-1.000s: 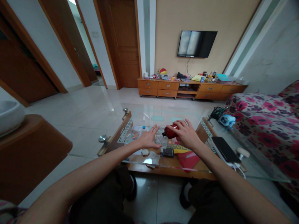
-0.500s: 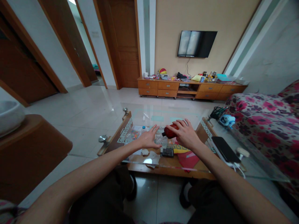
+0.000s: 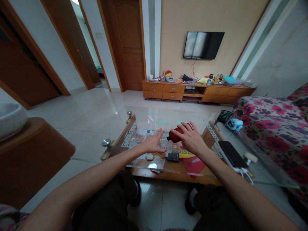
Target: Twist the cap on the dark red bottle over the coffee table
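Note:
In the head view a dark red bottle (image 3: 175,136) lies tilted in my right hand (image 3: 192,138), whose fingers wrap round its body. Its black neck points left and slightly down, towards my left hand (image 3: 154,143). That hand is open above the glass tabletop (image 3: 144,164), thumb and fingers spread apart. Clear, shiny plastic or glass (image 3: 165,143) shows in the gap between the hands; I cannot tell whether my left hand touches it. Below the hands sit a dark, flat box-like item (image 3: 172,157) and a red sheet (image 3: 194,165).
A black phone (image 3: 232,154) with white cables lies at the table's right side. A blue-capped item (image 3: 148,131) and papers show left of centre. A flowered sofa (image 3: 267,125) stands at right, a wooden stand (image 3: 36,154) at left, and a low cabinet (image 3: 173,91) along the far wall.
Both hands and the red bottle keep almost the same place and pose. The whole view has shifted very slightly.

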A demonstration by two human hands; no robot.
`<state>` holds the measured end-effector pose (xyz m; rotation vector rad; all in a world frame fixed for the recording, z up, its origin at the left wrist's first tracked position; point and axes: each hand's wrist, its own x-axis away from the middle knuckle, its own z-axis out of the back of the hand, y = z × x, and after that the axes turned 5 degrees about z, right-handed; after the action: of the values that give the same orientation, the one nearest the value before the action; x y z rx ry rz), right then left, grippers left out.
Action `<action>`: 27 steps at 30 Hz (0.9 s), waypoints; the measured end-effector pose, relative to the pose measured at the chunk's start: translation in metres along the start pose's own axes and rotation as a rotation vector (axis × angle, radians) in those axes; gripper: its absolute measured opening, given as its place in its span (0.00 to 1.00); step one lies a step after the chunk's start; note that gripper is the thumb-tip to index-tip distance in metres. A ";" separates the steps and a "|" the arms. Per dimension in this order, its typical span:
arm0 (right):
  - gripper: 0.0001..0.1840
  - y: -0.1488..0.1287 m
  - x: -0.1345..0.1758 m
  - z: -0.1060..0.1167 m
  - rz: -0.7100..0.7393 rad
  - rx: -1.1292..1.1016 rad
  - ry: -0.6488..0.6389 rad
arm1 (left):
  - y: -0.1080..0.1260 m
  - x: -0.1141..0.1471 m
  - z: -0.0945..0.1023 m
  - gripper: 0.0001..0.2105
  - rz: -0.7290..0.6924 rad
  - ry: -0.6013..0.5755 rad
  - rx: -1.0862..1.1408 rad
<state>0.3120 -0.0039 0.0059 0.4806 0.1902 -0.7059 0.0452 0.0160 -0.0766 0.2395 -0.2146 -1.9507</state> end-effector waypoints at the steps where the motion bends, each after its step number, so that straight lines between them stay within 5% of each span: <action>1: 0.40 0.000 0.000 0.000 0.002 0.002 0.003 | 0.000 0.000 0.000 0.62 -0.001 0.001 0.001; 27: 0.39 -0.004 -0.001 0.004 0.011 0.039 0.014 | 0.001 0.001 0.000 0.61 -0.005 -0.008 0.006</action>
<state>0.3081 -0.0076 0.0079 0.5232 0.1868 -0.6972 0.0458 0.0148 -0.0763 0.2360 -0.2251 -1.9563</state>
